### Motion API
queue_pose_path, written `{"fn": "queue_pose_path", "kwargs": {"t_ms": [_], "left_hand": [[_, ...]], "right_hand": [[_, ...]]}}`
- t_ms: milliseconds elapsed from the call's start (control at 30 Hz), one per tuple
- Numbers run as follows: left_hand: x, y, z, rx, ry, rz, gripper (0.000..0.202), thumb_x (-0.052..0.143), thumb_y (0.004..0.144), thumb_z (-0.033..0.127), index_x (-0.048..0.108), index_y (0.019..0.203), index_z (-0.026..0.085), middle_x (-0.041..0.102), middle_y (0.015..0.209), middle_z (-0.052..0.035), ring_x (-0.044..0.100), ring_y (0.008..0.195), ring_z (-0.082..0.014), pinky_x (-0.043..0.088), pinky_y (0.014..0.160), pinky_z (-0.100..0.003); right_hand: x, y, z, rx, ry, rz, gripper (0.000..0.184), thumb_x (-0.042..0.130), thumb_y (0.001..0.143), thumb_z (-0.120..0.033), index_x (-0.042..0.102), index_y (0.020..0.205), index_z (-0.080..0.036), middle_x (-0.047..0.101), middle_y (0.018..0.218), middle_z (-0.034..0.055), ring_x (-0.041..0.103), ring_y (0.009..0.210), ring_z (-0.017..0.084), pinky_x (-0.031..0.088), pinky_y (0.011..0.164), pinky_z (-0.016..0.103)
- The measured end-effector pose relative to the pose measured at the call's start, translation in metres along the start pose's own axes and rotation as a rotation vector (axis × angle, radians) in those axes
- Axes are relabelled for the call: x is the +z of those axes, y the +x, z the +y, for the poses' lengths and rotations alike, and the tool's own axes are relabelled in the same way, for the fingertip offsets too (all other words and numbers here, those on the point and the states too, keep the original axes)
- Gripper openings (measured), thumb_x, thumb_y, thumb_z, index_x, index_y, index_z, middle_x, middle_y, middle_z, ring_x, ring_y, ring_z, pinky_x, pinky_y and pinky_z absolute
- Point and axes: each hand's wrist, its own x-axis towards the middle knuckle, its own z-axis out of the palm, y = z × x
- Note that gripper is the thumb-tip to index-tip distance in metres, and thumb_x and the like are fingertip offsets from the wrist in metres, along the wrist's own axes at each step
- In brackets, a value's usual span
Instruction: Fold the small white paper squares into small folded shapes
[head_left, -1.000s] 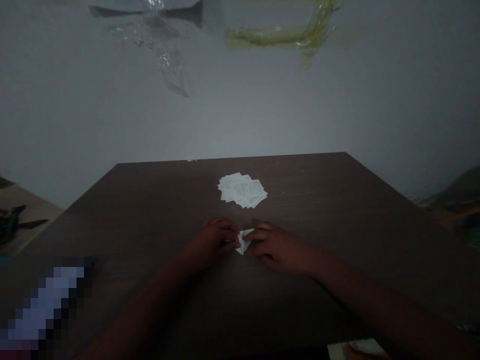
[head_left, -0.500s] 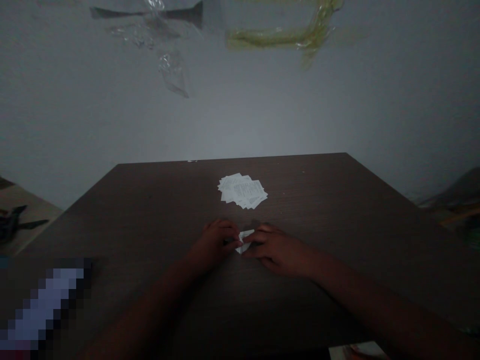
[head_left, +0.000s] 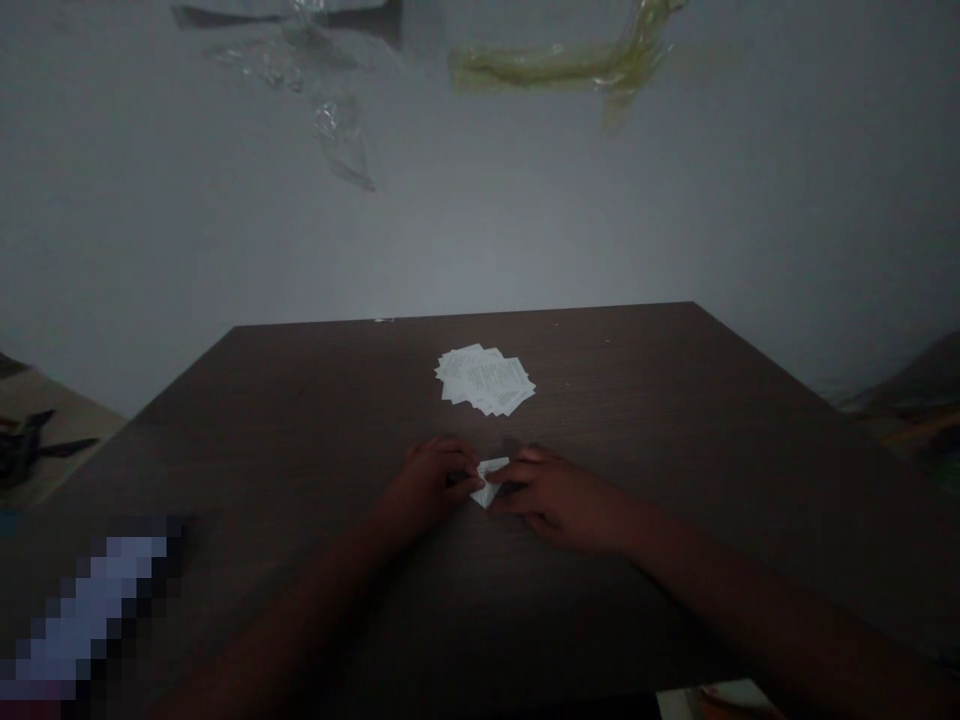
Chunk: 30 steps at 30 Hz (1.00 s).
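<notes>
A small piece of white printed paper (head_left: 491,467), looking folded, lies on the dark brown table (head_left: 315,400) between my two hands. My left hand (head_left: 433,482) pinches its left edge, with thumb and fingertips closed on it. From the other side, my right hand (head_left: 551,498) presses fingertips on the paper's right part, its fingers bent and partly hiding it. Just beyond my hands sits a loose, fanned pile of printed paper pieces (head_left: 486,380), touched by neither hand.
A white wall (head_left: 525,220) rises behind the table, with yellowish tape (head_left: 540,70) and clear tape (head_left: 341,140) stuck on it. At the lower left is a pixelated, blurred-out object (head_left: 97,600). Dark items (head_left: 30,445) lie beyond the table's left edge.
My hands stay almost in place around the paper. The right fingertips have shifted very slightly to the right, and a bit more of the paper shows.
</notes>
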Motion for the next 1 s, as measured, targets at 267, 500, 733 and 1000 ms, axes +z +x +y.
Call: {"fn": "queue_pose_path", "kwargs": {"t_ms": [267,500,733,1000], "left_hand": [[0.001,-0.002,-0.003,0.04,-0.01,0.016,0.014,0.083,0.111,0.016,0.091,0.105,0.027,0.095,0.137,-0.0048,0.083,0.139,-0.0356,0.055,0.133,-0.056],[0.003,-0.001,-0.005,0.012,-0.002,0.057,0.012,0.089,0.108,0.015,0.088,0.115,0.025,0.093,0.13,-0.0049,0.086,0.127,-0.0323,0.06,0.127,-0.051],[0.001,-0.003,-0.012,0.085,0.01,-0.001,0.012,0.094,0.109,0.015,0.093,0.111,0.027,0.093,0.14,-0.0076,0.086,0.139,-0.0347,0.06,0.133,-0.054],[0.0,-0.01,-0.018,0.134,-0.04,-0.003,0.013,0.096,0.107,0.019,0.093,0.116,0.028,0.093,0.146,-0.0095,0.085,0.143,-0.0346,0.062,0.134,-0.056]], "right_hand": [[0.003,0.0,-0.003,0.002,-0.016,0.027,0.051,0.077,0.114,-0.005,0.092,0.156,-0.028,0.083,0.172,0.014,0.078,0.146,0.033,0.061,0.131,0.055],[0.007,0.0,-0.006,0.039,-0.082,0.031,0.051,0.079,0.115,-0.009,0.092,0.158,-0.033,0.085,0.164,0.0118,0.074,0.145,0.035,0.062,0.128,0.055],[0.012,0.0,-0.001,0.013,-0.102,0.062,0.048,0.082,0.116,-0.01,0.093,0.157,-0.033,0.083,0.168,0.0134,0.076,0.144,0.036,0.064,0.123,0.055],[0.008,0.0,-0.003,-0.007,-0.103,0.05,0.048,0.08,0.115,-0.008,0.094,0.155,-0.03,0.086,0.167,0.0127,0.078,0.14,0.034,0.063,0.125,0.054]]}}
